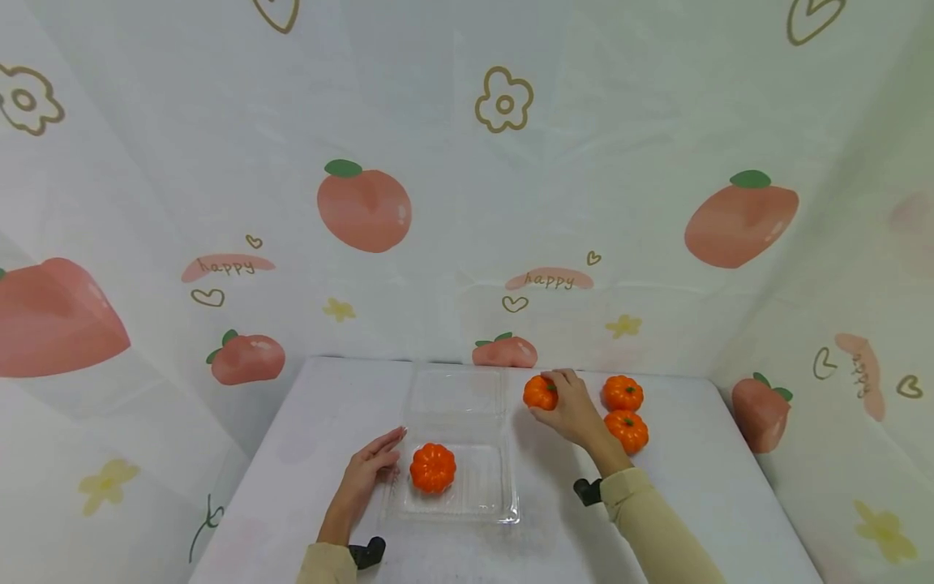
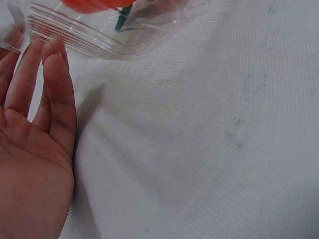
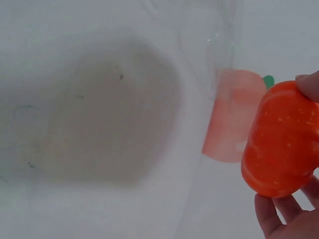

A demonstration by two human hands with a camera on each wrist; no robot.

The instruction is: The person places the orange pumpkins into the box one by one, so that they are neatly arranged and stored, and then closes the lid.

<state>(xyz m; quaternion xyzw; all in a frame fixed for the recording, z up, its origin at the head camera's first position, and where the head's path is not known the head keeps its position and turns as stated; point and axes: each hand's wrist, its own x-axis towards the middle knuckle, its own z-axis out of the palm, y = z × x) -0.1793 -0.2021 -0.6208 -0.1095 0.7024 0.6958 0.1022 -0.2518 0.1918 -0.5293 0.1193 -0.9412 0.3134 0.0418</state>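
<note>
My right hand (image 1: 571, 408) grips a small orange pumpkin (image 1: 538, 393) above the table, right of the box's raised lid. In the right wrist view the thumb and fingers press on opposite sides of the pumpkin (image 3: 281, 142). A clear plastic clamshell box (image 1: 481, 478) lies opened, its lid (image 1: 458, 396) folded back toward the wall. Inside its left half sits another orange pumpkin (image 1: 433, 468). At the box's left side is my left hand (image 1: 368, 464), its fingers nearly straight. The left wrist view has the fingertips (image 2: 55, 52) against the ridged plastic wall.
Two more orange pumpkins (image 1: 623, 393) stand close together on the right of the white table (image 1: 292, 470), beside my right forearm. A pale cloth wall (image 1: 438, 308) printed with peaches and flowers rises behind the table and along both sides.
</note>
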